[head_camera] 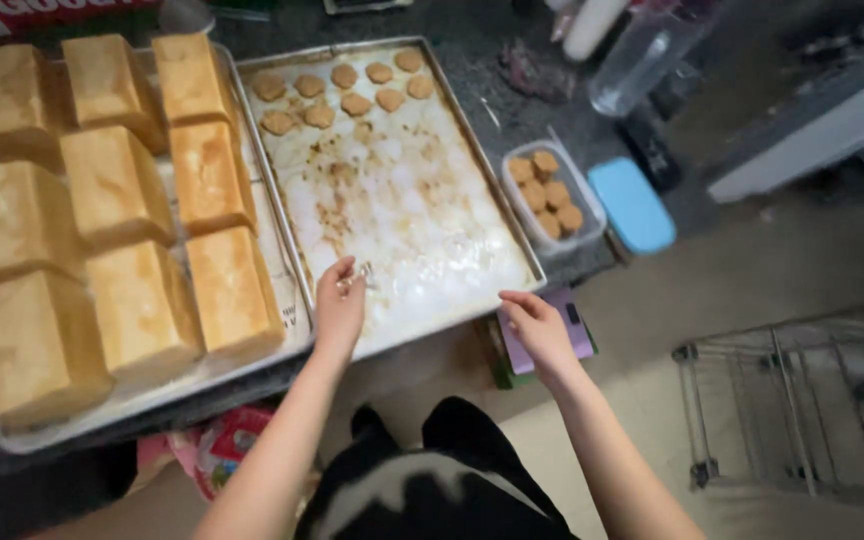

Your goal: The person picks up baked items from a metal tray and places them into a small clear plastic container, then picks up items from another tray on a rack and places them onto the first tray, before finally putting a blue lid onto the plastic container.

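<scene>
The left hand [340, 300] is pinching a small shiny object, too blurred to identify, over the near edge of the baking tray [512, 225]; the right hand [537, 325], fingers loosely curled together, is touching the tray's near right corner. Cookies [342, 95] are occupying only the far end, leaving the greasy middle open, while the bread loaves [112, 190] are crowding the left tray, partly cut off.

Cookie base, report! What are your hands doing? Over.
Left hand pinching something small over baking tray. Right hand on tray's near edge. Cookies far end.

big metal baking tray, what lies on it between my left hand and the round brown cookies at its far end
Head view: only bare, crumb-stained lining on the big metal baking tray between the left hand and the round brown cookies.
</scene>
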